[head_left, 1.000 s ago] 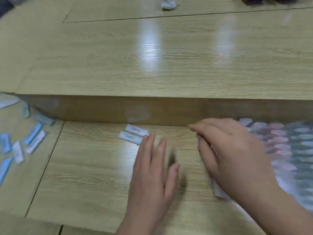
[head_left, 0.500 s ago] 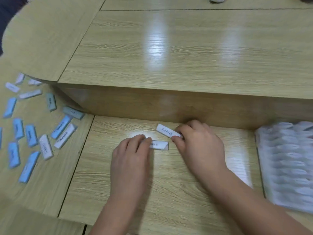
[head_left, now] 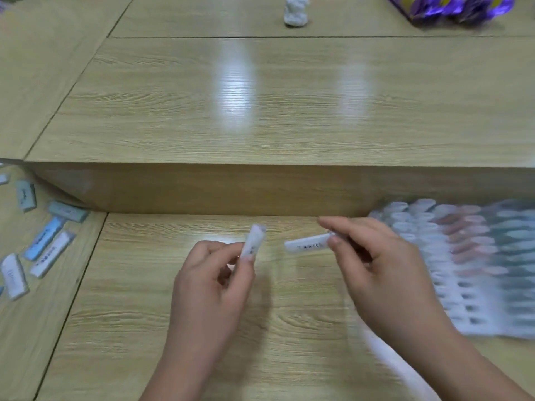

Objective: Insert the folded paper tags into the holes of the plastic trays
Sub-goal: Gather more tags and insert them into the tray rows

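Left hand (head_left: 211, 287) pinches one white folded tag (head_left: 254, 241), held nearly upright above the counter (head_left: 144, 299). Right hand (head_left: 385, 273) pinches a second tag (head_left: 307, 245), lying near level. Plastic trays (head_left: 474, 267) sit blurred at right; loose tags (head_left: 43, 244) lie scattered at left.

Worktop (head_left: 260, 111): pale wood-grain surface, smooth and glossy, with bright streaks of reflected light; the front face of its raised step shows the same grain but looks duller. Folded paper tags (head_left: 307, 246): white matt paper with dark print. Loose tags (head_left: 52, 253): matt paper, white or pale blue. Plastic trays (head_left: 477, 270): thin translucent plastic, faintly shiny, blurred. Wrapper (head_left: 451, 7): purple, glossy, crinkled film. Lump (head_left: 295, 11): white, matt, rough.
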Available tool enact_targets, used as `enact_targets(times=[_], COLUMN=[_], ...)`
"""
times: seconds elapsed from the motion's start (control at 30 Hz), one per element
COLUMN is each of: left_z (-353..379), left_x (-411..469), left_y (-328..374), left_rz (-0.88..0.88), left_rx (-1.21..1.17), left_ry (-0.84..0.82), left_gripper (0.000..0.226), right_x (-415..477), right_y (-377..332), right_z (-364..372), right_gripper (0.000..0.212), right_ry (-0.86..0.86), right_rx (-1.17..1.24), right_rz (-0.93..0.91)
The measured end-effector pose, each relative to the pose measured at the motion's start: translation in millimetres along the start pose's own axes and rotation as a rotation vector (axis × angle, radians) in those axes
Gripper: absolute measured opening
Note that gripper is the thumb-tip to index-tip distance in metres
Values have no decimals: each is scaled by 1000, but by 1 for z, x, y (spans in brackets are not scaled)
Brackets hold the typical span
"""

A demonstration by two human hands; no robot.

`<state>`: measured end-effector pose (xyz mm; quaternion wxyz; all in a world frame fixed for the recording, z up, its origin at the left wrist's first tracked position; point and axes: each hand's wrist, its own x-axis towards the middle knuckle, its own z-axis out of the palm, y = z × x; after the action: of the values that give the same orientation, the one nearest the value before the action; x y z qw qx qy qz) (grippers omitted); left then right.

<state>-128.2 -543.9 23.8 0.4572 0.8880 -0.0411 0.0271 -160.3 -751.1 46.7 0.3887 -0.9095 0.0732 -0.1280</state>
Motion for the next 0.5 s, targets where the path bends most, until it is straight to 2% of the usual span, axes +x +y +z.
enact_targets(times=[0.1,0.23,0.37,0.5], left_z=[27,64,99,125], left_x=[-4,-6,-3,-2], left_y=[39,83,117,139], left_rz=[40,58,95,136], left_rx=[-196,-356,-407,-392], left_ry=[-8,-112,-174,-183], left_gripper=[25,34,67,50], right_x=[-5,-5,2,12], right_y=[20,61,90,110], right_z=[-61,-124,-149,-147], right_gripper=[34,26,19,13], right_ry=[117,300,335,265], right_rx=[54,107,-24,-20], right_rz=[-10,42,-4,-63])
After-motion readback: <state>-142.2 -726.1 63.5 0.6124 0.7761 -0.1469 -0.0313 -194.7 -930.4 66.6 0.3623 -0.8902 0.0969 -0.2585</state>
